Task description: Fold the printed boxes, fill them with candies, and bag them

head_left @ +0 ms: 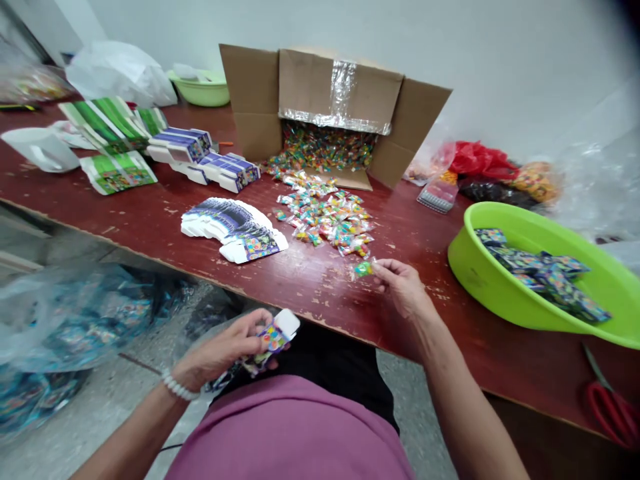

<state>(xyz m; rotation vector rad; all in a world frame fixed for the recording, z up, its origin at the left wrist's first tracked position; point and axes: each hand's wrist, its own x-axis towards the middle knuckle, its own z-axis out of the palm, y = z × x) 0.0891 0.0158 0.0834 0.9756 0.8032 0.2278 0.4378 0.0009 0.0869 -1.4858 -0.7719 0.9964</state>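
My left hand [245, 340], with a beaded bracelet at the wrist, is closed around a small printed candy box [274, 339] in front of my body. The box's white end flap stands open. Over the table's front part, my right hand [400, 283] pinches a small clear candy packet [363, 268] with green and yellow inside. Just beyond it lies a loose pile of similar candy packets [325, 217]. Left of the pile, a fanned stack of flat box blanks [233, 225] rests on the table.
A cardboard carton [341, 87] spills candy packets. At right, a green basin [470, 267] holds filled-looking boxes, with red-handled scissors [607, 407] near the edge. Bundled green cartons [117, 172], purple cartons [227, 171] and a white mug [40, 149] stand left. Plastic bags [90, 320] lie below.
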